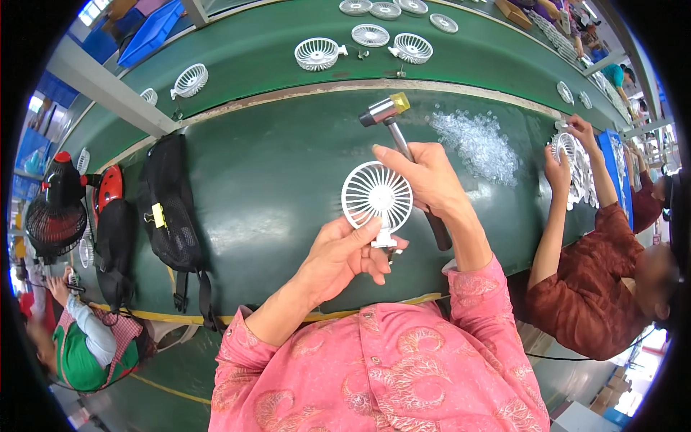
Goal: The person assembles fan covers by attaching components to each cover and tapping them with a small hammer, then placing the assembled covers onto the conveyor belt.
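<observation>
My left hand (338, 253) is closed on a small white fan cage (363, 189), its thumb pressed on the short neck at the lower end. The round slatted face is turned up toward me. In my right hand (430, 180) is a mallet (383, 109) with a metal middle, one yellow face and one dark face. Its head points away from me, and the dark end of its handle comes out below my palm. The fingers of this hand are partly hidden behind the cage and the handle.
A pile of small clear plastic pieces (479, 144) lies right of the mallet. White fan cages (317, 54) rest on the green belt (245, 61) beyond. Black bags (173, 209) and a red-black fan (57, 209) stand left. Co-workers sit on both sides; the right one holds a cage (565, 147).
</observation>
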{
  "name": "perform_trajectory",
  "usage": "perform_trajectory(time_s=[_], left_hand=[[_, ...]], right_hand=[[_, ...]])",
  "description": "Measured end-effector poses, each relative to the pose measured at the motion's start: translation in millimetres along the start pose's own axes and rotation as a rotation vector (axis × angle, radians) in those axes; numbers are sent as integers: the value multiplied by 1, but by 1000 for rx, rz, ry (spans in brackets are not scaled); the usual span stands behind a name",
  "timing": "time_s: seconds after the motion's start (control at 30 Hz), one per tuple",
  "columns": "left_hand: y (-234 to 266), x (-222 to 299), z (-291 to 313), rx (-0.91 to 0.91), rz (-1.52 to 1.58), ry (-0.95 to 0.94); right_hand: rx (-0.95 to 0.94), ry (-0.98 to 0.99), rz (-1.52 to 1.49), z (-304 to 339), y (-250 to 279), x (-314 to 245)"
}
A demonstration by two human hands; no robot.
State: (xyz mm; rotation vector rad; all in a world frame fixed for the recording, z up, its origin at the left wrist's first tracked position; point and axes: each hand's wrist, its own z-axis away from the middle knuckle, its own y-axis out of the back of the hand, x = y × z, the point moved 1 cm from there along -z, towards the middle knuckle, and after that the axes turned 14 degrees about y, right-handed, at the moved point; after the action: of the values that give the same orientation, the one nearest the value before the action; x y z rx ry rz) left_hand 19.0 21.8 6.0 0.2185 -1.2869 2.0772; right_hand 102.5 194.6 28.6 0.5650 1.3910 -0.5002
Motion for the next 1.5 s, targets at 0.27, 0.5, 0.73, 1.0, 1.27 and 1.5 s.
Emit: perform_trajectory(time_s=[0.27, 0.5, 0.73, 1.0, 1.27, 1.5], left_hand=[[-2, -13, -15, 17, 67, -54], [8, -1, -9, 97, 188, -150], [18, 6, -8, 123, 200, -197], [14, 8, -6, 225, 30, -282], [16, 15, -2, 230, -157, -265], [23, -2, -10, 246, 79, -113]], right_hand=[[17, 113, 281, -13, 3, 13], [127, 173, 237, 37, -9, 22], [-124, -43, -59, 75, -17, 24], [-141, 196, 424, 74, -9, -1], [-92, 298, 455, 69, -2, 8], [-100, 542, 494, 78, -14, 10]])
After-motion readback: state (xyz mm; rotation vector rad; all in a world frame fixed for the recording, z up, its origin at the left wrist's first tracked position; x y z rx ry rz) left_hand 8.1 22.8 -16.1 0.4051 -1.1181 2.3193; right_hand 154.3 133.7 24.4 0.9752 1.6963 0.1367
